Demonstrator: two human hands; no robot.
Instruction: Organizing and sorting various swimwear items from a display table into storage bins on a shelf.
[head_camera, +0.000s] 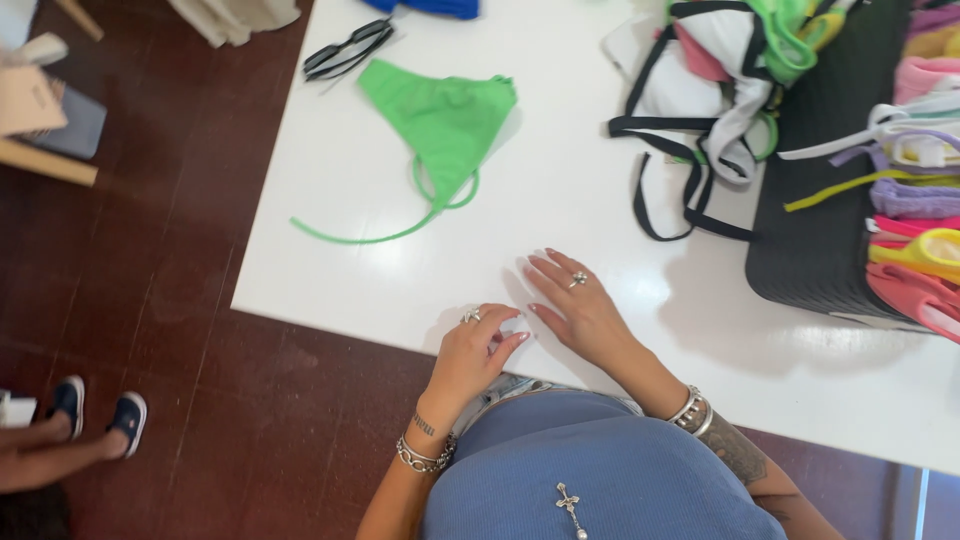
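My left hand (472, 352) rests on the near edge of the white table (330, 260), fingers curled together, with nothing visible in it. Just to its right my right hand (578, 308) lies flat on the tabletop, fingers spread, a ring on one finger. The two hands almost touch. A green swimsuit bottom (445, 118) with long thin strings lies spread out beyond them, well out of contact with either hand.
Black sunglasses (346, 50) lie at the far edge. A heap of black, white, pink and green swimwear (715, 85) sits at the back right, beside a black basket (815, 215) filled with colourful garments. Another person's feet in blue shoes (98, 412) stand on the dark floor at left.
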